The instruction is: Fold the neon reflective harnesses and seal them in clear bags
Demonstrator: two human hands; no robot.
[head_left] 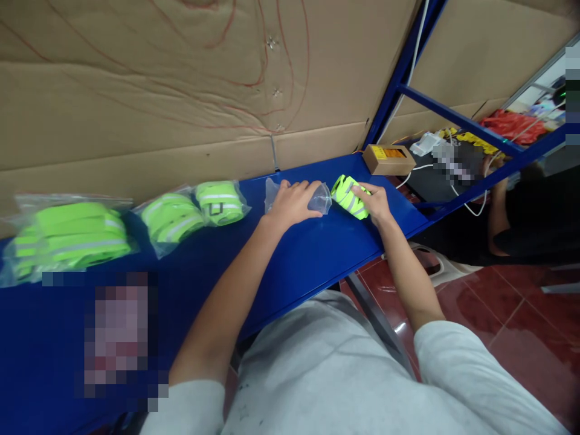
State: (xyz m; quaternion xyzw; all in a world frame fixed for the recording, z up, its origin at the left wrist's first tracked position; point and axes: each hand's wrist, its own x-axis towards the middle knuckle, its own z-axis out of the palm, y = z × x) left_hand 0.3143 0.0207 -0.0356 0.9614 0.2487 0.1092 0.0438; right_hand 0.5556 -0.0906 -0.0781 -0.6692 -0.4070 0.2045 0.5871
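A clear plastic bag [322, 197] lies under and around my left hand [296, 202], whose fingers curve over it and hold its mouth open toward the right. Just right of that mouth, my right hand [374, 200] grips a rolled neon-yellow strap bundle [350, 196] with grey reflective bands. The bundle is outside the bag, close to its opening. Farther left on the blue table [299, 260] are similar neon bundles in clear bags: a small one [220, 202], another beside it [171, 217] and a larger group [81, 235].
An open cardboard box [388, 159] stands at the table's back right corner. Cardboard sheets [181, 78] rise behind the table. Blue frame bars [457, 118] and a white cable run at right. Another person's arm [497, 208] shows beyond them.
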